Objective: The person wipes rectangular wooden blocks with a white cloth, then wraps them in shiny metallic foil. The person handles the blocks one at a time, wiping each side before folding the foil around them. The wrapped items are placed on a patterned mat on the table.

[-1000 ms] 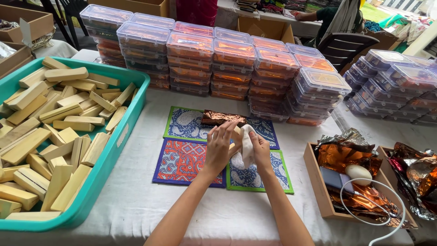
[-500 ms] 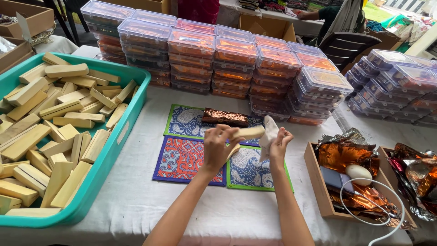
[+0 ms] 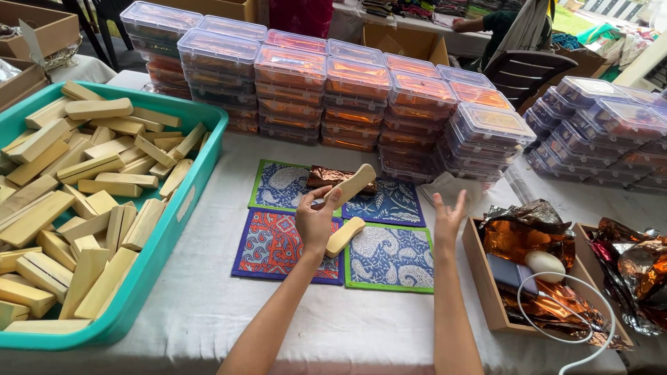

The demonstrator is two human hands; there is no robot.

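My left hand (image 3: 316,221) holds a pale wooden bar (image 3: 351,185) up by its lower end, above four patterned mats (image 3: 281,246). A second pale bar (image 3: 344,236) lies on the mats just right of that hand. A bar wrapped in copper foil (image 3: 332,176) rests on the far mats. My right hand (image 3: 448,215) is raised, fingers spread, holding nothing; a thin clear wrapper (image 3: 445,186) lies on the cloth just beyond it.
A teal tray (image 3: 182,208) full of pale wooden bars stands at the left. Stacks of clear lidded boxes (image 3: 358,97) line the back and right. A wooden box (image 3: 483,285) with copper foil, a white egg-shaped thing and a white cable sits at the right. Another person's arm (image 3: 479,24) shows far back.
My hands were together over a white-wrapped bar on the mats. Now they have parted: the left lifts a bare bar, the right has swung off to the right, empty.
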